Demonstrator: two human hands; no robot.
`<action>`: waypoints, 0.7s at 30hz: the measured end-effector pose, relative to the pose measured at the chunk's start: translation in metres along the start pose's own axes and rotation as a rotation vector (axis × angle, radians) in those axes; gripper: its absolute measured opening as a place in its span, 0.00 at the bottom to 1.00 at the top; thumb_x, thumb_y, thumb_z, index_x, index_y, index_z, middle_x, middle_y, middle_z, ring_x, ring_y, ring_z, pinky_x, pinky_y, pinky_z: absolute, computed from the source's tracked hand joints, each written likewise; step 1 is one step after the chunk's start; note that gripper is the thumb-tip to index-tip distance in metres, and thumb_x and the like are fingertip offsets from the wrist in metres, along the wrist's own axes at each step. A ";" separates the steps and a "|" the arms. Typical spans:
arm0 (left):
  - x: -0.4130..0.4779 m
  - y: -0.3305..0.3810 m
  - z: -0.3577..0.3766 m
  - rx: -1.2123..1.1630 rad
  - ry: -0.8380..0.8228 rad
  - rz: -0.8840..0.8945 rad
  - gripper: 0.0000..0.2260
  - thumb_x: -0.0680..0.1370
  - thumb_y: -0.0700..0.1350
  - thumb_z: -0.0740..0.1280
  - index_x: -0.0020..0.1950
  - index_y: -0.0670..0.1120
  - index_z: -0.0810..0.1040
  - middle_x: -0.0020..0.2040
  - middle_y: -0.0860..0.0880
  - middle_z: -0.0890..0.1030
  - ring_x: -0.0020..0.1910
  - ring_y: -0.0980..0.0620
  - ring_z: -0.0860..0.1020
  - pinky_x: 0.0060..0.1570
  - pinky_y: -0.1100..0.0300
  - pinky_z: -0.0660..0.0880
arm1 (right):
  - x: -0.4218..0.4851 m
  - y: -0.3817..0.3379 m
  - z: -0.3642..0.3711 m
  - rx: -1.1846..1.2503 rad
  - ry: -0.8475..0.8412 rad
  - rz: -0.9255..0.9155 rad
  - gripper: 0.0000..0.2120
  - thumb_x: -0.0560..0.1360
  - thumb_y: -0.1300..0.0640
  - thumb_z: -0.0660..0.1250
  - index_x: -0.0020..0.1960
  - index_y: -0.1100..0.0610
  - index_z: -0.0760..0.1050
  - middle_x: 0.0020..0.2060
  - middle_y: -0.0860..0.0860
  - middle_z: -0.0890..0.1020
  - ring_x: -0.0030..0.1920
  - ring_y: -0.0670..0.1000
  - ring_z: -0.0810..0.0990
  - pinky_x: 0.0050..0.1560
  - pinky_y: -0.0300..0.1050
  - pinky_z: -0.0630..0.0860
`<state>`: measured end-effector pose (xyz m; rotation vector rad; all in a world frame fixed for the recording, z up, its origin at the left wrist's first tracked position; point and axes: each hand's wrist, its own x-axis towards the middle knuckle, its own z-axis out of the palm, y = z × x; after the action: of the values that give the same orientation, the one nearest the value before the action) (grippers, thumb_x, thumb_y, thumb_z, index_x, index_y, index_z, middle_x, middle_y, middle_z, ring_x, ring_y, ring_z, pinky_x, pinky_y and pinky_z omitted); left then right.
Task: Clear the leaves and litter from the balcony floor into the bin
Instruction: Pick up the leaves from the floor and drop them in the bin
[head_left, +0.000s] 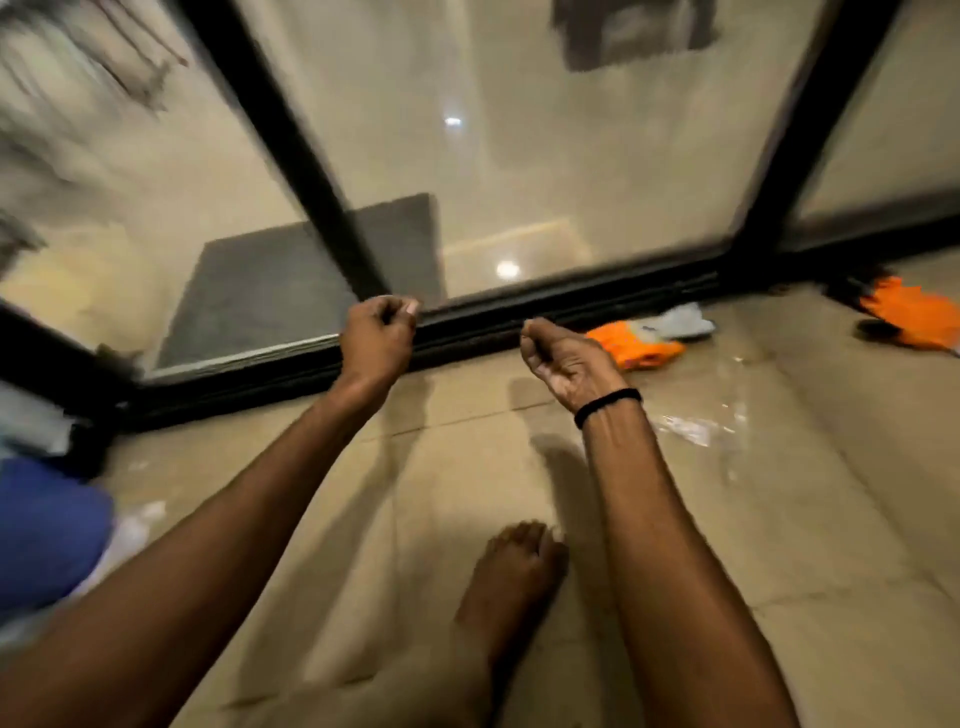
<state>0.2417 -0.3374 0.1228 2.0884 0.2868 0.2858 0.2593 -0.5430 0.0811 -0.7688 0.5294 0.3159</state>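
The view is blurred by motion. My left hand (378, 338) hovers above the black door track (493, 322), its fingers curled shut with nothing visible in them. My right hand (563, 358), with a black band at the wrist, is held palm up beside it, fingers curled and nothing seen inside. On the beige floor tiles lie an orange wrapper (636, 349) with a pale blue-white piece of litter (680, 322) just right of my right hand, another orange wrapper (911, 317) at the far right, and a clear plastic scrap (691, 428) by my right wrist.
A glass sliding door with black frame bars (311, 171) fills the top half. A blue object (47, 540) with white plastic beneath it sits at the left edge. My bare foot (511, 577) rests on the tiles between my forearms.
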 end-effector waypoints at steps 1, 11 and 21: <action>0.005 -0.007 -0.023 -0.002 0.052 -0.032 0.11 0.80 0.47 0.68 0.38 0.48 0.79 0.30 0.54 0.75 0.34 0.58 0.72 0.40 0.59 0.69 | 0.001 0.009 0.022 0.006 -0.062 0.033 0.08 0.76 0.70 0.67 0.40 0.61 0.75 0.25 0.51 0.80 0.26 0.44 0.80 0.29 0.34 0.78; -0.008 -0.076 -0.221 -0.172 0.437 -0.201 0.12 0.80 0.40 0.68 0.36 0.46 0.78 0.30 0.51 0.74 0.26 0.61 0.71 0.30 0.66 0.70 | -0.031 0.132 0.209 -0.228 -0.322 0.222 0.05 0.77 0.68 0.67 0.44 0.61 0.75 0.40 0.55 0.78 0.40 0.48 0.78 0.29 0.34 0.77; -0.053 -0.180 -0.437 0.268 0.791 -0.266 0.07 0.75 0.47 0.70 0.43 0.46 0.85 0.36 0.49 0.84 0.41 0.48 0.84 0.48 0.54 0.80 | -0.065 0.296 0.357 -0.452 -0.513 0.329 0.04 0.78 0.68 0.66 0.44 0.63 0.76 0.40 0.56 0.79 0.40 0.49 0.79 0.34 0.34 0.79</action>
<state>0.0380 0.0882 0.1820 2.0718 1.1112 0.9484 0.1909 -0.0866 0.1610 -0.9922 0.0893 0.9317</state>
